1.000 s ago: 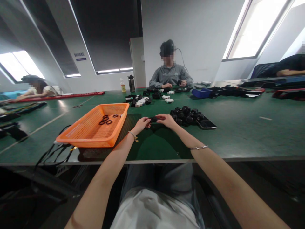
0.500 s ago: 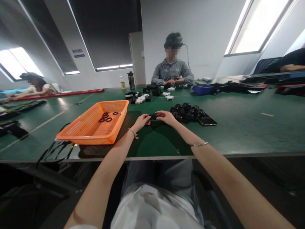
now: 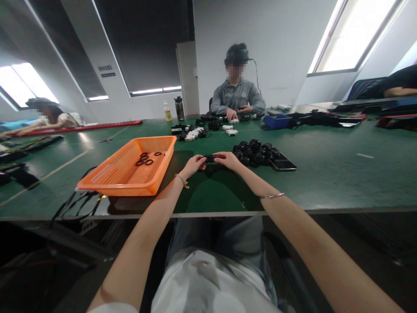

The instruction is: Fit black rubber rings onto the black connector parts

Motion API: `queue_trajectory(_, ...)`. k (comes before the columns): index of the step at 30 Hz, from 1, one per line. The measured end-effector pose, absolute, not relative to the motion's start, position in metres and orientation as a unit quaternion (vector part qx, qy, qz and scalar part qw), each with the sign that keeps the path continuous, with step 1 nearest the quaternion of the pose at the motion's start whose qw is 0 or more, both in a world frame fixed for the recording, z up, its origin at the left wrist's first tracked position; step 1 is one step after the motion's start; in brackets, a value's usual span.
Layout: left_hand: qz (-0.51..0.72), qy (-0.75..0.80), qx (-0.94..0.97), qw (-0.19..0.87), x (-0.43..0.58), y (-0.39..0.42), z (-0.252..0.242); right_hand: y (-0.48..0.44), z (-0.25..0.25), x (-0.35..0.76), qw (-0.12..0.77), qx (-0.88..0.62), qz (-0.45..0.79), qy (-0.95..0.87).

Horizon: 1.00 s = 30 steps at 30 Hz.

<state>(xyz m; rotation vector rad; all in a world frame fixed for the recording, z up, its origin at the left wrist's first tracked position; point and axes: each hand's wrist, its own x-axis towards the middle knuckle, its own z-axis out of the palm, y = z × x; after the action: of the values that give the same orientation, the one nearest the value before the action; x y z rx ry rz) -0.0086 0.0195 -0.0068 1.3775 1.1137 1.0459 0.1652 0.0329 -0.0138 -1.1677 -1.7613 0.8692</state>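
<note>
Between my two hands is a small black part (image 3: 209, 159), too dark and small to name more exactly. The fingers of my left hand (image 3: 195, 164) are closed on its left end. My right hand (image 3: 228, 160) pinches the right end. Just right of my right hand lies a pile of round, glossy black parts (image 3: 256, 152). To the left of my left hand stands an orange plastic basket (image 3: 107, 174) with several black rings (image 3: 149, 162) inside.
A smartphone (image 3: 283, 163) lies against the black pile on the green table (image 3: 342, 182). Farther back are white parts (image 3: 194, 134), a blue bin (image 3: 276, 122), a bottle (image 3: 167, 111) and a dark flask (image 3: 179, 108). Across the table sits a co-worker (image 3: 239, 98). Black straps (image 3: 76, 204) hang by the basket.
My hands stay in nearly the same place on the black part. Across the table, the co-worker's hand has reached down toward the white parts.
</note>
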Motion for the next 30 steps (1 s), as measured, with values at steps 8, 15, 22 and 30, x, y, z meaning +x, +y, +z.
queue_trajectory(8,0.435,0.464,0.576,0.513,-0.0084,0.0205,-0.0075,0.0370,-0.0183,0.1665,0.429,-0.445,0.338,-0.710)
queue_trajectory(15,0.433,0.468,0.575,0.513,-0.0081,0.0195,-0.0062,0.0376,-0.0189,0.1678,0.427,-0.437,0.325,-0.721)
queue_trajectory(22,0.434,0.468,0.573,0.514,-0.0082,0.0190,-0.0061,0.0325,-0.0147,0.1665,0.416,-0.453,0.317,-0.722)
queue_trajectory(30,0.436,0.464,0.573,0.516,-0.0078,0.0177,-0.0050,0.0316,-0.0138,0.1653,0.416,-0.453,0.319,-0.721)
